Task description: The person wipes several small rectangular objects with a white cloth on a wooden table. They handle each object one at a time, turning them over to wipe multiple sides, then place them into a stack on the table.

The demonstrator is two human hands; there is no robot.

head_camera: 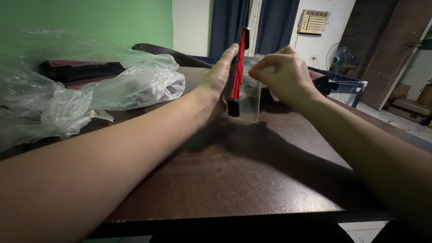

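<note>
Upright above the far half of the dark brown wooden worktop [234,180], a slim black-and-red flat case [237,72] stands on its lower end, its long axis running nearly vertical with a slight lean to the right at the top. The left hand [216,81] lies flat along its left face, fingers stretched up the length and thumb low, grasping it as a brace. Directly to the right, touching the same object, a clear plastic sleeve [249,96] hangs against the case, and the right hand [283,76] has its grip clenched on the sleeve's upper edge, fingertips pinched together. Both hands are equally close, one on each side, with the case between them. Well apart to the left, a heap of crumpled clear plastic bags [67,90] rests over dark red-and-black flat boxes [81,69].
</note>
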